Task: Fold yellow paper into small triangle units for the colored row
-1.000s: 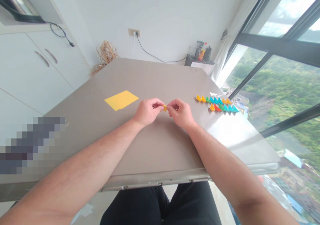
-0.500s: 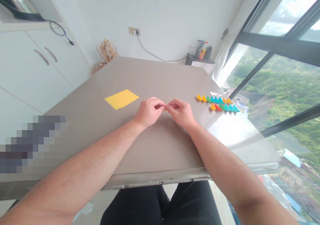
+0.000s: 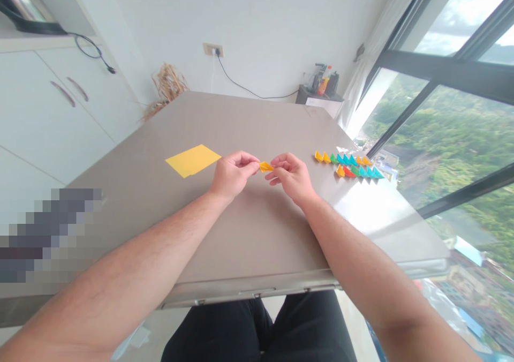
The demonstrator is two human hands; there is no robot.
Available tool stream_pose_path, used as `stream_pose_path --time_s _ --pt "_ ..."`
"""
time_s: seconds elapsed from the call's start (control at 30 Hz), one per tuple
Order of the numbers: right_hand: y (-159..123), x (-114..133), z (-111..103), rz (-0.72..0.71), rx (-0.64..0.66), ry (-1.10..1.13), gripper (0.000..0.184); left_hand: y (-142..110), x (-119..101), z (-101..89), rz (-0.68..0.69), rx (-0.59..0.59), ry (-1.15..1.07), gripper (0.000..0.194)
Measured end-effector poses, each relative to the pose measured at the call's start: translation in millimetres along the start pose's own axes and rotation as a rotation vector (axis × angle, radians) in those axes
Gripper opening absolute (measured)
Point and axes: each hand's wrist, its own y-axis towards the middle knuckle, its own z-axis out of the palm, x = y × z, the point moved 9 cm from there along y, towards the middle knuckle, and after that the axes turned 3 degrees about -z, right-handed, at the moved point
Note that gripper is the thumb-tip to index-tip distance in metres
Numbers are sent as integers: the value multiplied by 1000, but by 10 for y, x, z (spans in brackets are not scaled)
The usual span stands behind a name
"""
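A small folded yellow-orange paper boat (image 3: 265, 167) is held between my two hands above the table. My left hand (image 3: 234, 173) pinches its left end between thumb and fingertips. On the other side, my right hand (image 3: 291, 175) grips the right end with thumb and forefinger, its other fingers loosely curled. To the left of my left hand lies a flat stack of yellow paper (image 3: 193, 161). Off to the right stand two rows of small folded paper boats (image 3: 348, 159) in yellow, orange, green, blue and red.
The grey-brown table (image 3: 241, 233) spreads between me and the white wall. Beyond its far right corner is a small cabinet (image 3: 321, 99) bearing bottles. Dried stalks (image 3: 169, 82) stand past the far left corner. A large window (image 3: 441, 105) runs along the right side.
My fingers have moved apart, so the folded yellow paper, mostly hidden before, now shows stretched between them. The view has shifted slightly.
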Motion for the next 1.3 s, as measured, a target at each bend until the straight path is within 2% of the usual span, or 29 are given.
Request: stream_pose_path --time_s 0.23,0.4,0.47,0.67,0.93,1.07,1.2,1.3 --pt "-33 69 44 -91 44 -267 29 -11 10 22 -17 23 -61 9" --pt "-54 174 31 -204 -4 -389 11 -25 3 48 -54 42 -125 10" --pt "-64 224 21 -263 -33 -403 12 -27 23 59 -97 55 -199 11" --pt "-77 185 -33 -197 -104 -275 11 -29 108 110 -210 108 -403 16" --pt "-84 176 -13 -144 -130 -65 14 -60 151 168 -255 117 -483 22" --pt "-77 167 -1 -148 -130 -5 15 -94 88 195 -211 146 -431 24" --pt "-67 143 3 -172 -128 14 16 -118 -10 201 -125 149 -330 35" --pt "-62 126 9 -160 -131 14 17 -126 -51 181 -99 104 -334 27"
